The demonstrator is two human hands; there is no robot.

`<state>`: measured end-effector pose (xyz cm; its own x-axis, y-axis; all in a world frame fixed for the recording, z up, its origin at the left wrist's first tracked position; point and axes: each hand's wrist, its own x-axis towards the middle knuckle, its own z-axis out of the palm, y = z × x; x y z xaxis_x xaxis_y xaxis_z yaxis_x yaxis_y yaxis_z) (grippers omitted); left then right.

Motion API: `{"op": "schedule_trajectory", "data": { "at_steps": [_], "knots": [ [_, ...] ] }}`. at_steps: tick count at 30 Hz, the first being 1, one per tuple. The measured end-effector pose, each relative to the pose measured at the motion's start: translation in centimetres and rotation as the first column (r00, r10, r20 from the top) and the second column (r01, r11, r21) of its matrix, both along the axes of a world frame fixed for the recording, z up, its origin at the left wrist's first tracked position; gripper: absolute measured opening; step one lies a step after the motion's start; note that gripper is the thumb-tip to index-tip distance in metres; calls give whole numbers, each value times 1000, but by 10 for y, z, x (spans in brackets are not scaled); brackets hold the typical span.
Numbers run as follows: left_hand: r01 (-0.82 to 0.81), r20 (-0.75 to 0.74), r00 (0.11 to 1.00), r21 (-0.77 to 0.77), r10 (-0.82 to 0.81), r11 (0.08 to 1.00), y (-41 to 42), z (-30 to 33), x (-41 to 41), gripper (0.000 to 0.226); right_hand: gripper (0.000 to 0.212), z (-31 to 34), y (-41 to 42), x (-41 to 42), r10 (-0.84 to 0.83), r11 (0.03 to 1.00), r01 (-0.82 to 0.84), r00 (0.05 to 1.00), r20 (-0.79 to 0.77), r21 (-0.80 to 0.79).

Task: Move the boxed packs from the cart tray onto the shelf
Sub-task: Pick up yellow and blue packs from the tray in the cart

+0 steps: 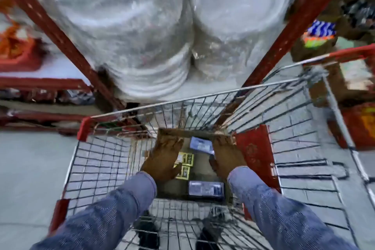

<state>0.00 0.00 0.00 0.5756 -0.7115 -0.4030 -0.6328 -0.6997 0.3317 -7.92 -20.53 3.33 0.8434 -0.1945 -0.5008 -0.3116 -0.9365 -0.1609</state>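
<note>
Down inside the cart (113, 160), both your hands are on a shallow cardboard tray (183, 132) sitting on the basket floor. Left hand (165, 156) lies flat along the tray's left wall, fingers spread toward its far corner; right hand (225, 156) mirrors it on the right wall. Neither looks closed on anything yet. They press or rest on the edges, but w/ the blur you can't tell if fingertips hook under the rim.

The boxed packs are in the tray between your hands: a blue pack (202, 145) at the tray's far end, yellow packs (185, 163) near the middle by your left thumb, and another blue pack (206, 187) at the near end, closest to you.

Handling, as a guess: small card boxes, light, stiff enough to pinch by the long sides, prob. a bit slick if glossy. Don't crush corners. The tray itself looks like thin worn cardboard, so it may sag or fold if lifted by one wall. Take it at both sides low down, or pick packs out one or two at a time.

Beyond the cart's far rim stands the red shelf (67, 32), its bay filled w/ wrapped stacks of plates (129, 32), so free room there looks tight.
</note>
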Motion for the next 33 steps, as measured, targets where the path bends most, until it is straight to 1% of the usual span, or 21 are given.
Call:
{"op": "schedule_trajectory", "data": {
  "at_steps": [2,3,5,7,9,12,15,19,21,23,26,29,32,33],
  "knots": [
    [35,-26,999,84,-32,996,-7,-29,7,76,59,-31,-1,4,22,1000,-22,999,25,-1],
    [52,-43,998,123,-47,991,-8,-47,10,76,58,-51,-1,4,34,999,-34,999,27,-27],
    [63,-102,994,156,-47,986,-13,-73,17,73,54,-86,-2,7,74,994,-74,997,4,-75],
    [85,-118,991,175,-65,981,-17,-88,23,72,52,-106,-3,11,88,991,-87,996,-4,-104],
    [127,-135,985,184,-103,975,-19,-101,32,69,54,-121,-5,16,115,984,-116,993,-16,-137],
    [174,-207,969,174,-137,969,-17,-121,42,64,54,-141,-7,22,117,982,-123,992,-51,-141],
    [205,-201,965,179,-168,962,-12,-131,49,63,50,-154,-8,30,121,980,-130,991,-62,-153],
    [261,-201,954,192,-222,946,-12,-132,55,55,53,-156,-11,34,110,982,-115,993,-44,-149],
    [280,-195,950,176,-245,944,-12,-129,55,55,55,-152,-11,33,105,982,-112,993,-53,-155],
    [299,-156,949,154,-275,942,-13,-120,56,58,55,-139,-11,34,75,986,-80,996,-43,-143],
    [308,-114,949,132,-294,942,-14,-91,60,68,51,-103,-14,36,36,995,-40,998,-45,-90],
    [302,-71,953,101,-296,948,-5,-35,64,69,47,-47,-17,38,31,999,-32,999,-19,-34],
    [260,11,966,-11,-260,965,9,30,68,67,44,18,-16,40,41,999,-39,998,50,-36],
    [251,30,968,-21,-250,968,14,55,70,65,43,39,-16,40,50,998,-47,995,82,-41]
  ]
}}
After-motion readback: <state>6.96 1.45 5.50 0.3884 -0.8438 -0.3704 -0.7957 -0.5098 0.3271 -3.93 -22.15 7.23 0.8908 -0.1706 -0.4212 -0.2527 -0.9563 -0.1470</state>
